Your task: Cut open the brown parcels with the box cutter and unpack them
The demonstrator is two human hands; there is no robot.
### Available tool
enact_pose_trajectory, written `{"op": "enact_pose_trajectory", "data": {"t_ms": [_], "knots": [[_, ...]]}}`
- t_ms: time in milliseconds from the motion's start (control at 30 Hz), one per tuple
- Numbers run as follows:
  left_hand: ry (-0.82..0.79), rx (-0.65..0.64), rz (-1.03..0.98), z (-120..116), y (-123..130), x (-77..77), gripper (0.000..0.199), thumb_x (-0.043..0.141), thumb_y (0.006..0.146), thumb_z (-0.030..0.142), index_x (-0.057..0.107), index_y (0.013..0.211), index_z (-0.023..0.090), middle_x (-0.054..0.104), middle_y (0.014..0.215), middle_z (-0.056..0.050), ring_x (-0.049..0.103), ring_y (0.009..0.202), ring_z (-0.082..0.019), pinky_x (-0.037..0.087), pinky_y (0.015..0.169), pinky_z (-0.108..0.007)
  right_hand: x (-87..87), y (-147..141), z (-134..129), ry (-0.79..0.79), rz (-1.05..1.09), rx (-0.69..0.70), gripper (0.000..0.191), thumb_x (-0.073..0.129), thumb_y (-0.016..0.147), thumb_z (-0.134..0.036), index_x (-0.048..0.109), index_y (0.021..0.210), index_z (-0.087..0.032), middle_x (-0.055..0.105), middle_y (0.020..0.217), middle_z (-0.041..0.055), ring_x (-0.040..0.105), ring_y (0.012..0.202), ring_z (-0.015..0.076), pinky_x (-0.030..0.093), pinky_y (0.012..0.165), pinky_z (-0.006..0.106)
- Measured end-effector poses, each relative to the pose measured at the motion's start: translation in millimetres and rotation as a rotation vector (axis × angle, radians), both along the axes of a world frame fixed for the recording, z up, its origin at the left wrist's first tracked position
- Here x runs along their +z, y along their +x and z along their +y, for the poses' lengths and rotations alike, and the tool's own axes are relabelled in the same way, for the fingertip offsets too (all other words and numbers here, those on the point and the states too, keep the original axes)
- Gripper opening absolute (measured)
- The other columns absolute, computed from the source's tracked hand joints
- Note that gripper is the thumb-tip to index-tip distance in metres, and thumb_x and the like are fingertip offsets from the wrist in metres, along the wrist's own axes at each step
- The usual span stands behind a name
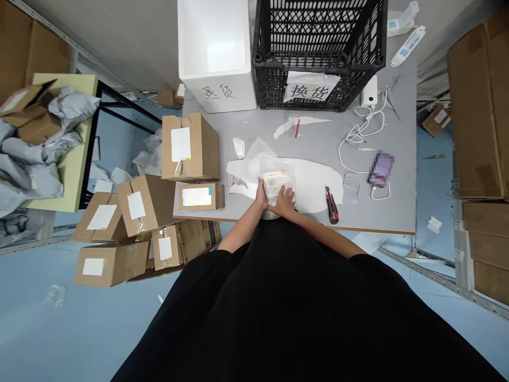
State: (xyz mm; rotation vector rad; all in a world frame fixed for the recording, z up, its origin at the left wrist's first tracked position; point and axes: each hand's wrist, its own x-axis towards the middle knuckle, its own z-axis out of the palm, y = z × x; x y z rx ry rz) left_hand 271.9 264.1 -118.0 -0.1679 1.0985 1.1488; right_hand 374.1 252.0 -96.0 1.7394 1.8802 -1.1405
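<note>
A small pale box in a translucent plastic bag [277, 183] is between my hands near the table's front edge. My left hand [261, 196] grips its left side, thumb pointing up along the edge. Across its lower right lies my right hand [284, 201], the fingers bent over the bag and somewhat apart. What lies under the bag is hidden. White backing sheet [318, 183] spreads beneath and to the right of it. On that sheet's right end rests a red and black utility knife [331, 205].
A white bin [217, 90] and a black plastic crate [304, 98] stand at the back. Cartons [209, 148] sit on the table's left and are piled on the floor beside it. A phone [382, 168] with white cables lies at right.
</note>
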Motion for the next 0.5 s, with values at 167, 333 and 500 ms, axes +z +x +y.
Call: {"op": "enact_pose_trajectory", "data": {"t_ms": [167,333,500], "knots": [[-0.040,0.011,-0.043,3.8,2.7,-15.5,0.061,0.059,0.081,0.067,0.064,0.111,0.014,0.074,0.099,-0.015,0.068,0.105,-0.029,0.052,0.097,-0.043,3.3,0.2,0.0,0.006,-0.027,-0.043,0.128,0.073,0.072,-0.062,-0.006,0.160,-0.015,-0.007,0.164,0.0276,-0.001,0.149,0.0523,0.028,0.107,0.071],[-0.072,-0.038,0.297,3.8,-3.9,-25.0,0.027,0.057,0.087,0.046,0.058,0.089,0.019,0.071,0.086,-0.008,0.067,0.090,-0.022,0.052,0.087,-0.035,10.6,17.6,5.5,0.099,0.090,-0.031,0.091,0.058,0.084,-0.036,0.014,0.158,-0.008,0.028,0.158,0.0271,0.035,0.142,0.0445,0.038,0.109,0.054],[-0.094,-0.127,0.611,-7.5,-8.9,-26.4,0.017,0.056,0.087,0.026,0.052,0.071,0.021,0.064,0.075,-0.004,0.062,0.087,-0.018,0.048,0.083,-0.030,12.9,48.4,16.0,0.138,0.265,-0.218,0.070,0.054,0.083,-0.029,0.037,0.148,-0.008,0.064,0.129,0.0193,0.060,0.118,0.0347,0.045,0.104,0.045]]}}
